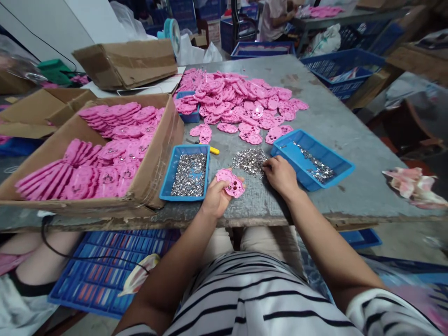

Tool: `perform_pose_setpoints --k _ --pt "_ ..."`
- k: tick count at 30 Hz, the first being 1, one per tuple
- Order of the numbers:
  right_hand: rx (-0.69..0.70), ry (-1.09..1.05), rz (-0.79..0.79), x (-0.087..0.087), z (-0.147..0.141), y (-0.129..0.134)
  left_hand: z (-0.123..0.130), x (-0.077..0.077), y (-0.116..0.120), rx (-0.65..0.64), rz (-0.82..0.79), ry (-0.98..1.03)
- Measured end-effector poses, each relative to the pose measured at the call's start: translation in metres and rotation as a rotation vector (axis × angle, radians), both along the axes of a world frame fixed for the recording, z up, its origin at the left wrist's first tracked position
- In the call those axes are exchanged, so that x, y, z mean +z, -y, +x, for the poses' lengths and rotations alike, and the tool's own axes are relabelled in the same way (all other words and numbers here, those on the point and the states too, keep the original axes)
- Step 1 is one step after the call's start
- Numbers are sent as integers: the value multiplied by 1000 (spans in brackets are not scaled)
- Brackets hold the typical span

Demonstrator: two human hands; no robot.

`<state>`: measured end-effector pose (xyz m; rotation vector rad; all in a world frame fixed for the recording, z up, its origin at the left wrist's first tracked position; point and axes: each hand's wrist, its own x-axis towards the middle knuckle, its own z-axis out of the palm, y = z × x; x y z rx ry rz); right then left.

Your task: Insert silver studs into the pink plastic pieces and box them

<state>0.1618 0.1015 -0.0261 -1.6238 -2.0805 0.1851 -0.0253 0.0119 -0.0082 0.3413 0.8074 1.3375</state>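
"What is the left hand (217, 198) doing?"

"It has a pink piece (231, 183) clamped tight, with the thumb on top. The piece is over the near edge of the table (336, 126), just right of the left blue tray (184, 198)."

"And the right hand (282, 176)?"

"Its fingertips touch the right side of a heap of shiny bits (249, 161). I can't tell if they pinch one — they are too hidden."

"What's in the left blue tray?"

"Lots of little shiny metal bits, all over the bottom. The right blue tray (289, 148) has some too, mostly along its right side. Its left part shows bare blue."

"And that big cardboard box (170, 135) on the left?"

"Pink pieces in rows! Some lean on each other, and some have shiny spots on them."

"Where are the others?"

"In a big pink pile (238, 95) on the far side — all jumbled. A small blue bin (190, 118) at its left has pink pieces on top. A yellow handle (214, 150) pokes out behind the left blue tray."
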Motion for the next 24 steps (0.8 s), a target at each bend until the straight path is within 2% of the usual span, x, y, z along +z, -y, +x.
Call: perform_pose_setpoints --k 5,13,19,24 --pt "-14 -1 -7 -4 2 -2 -1 1 2 -48 14 -8" --pt "-22 -310 -63 1 8 -3 0 -2 2 -72 17 -34" --pt "7 -366 -138 14 21 15 -1 -2 2 -123 19 -66" --pt "123 -313 -248 12 42 41 0 -1 0 -152 1 -60"
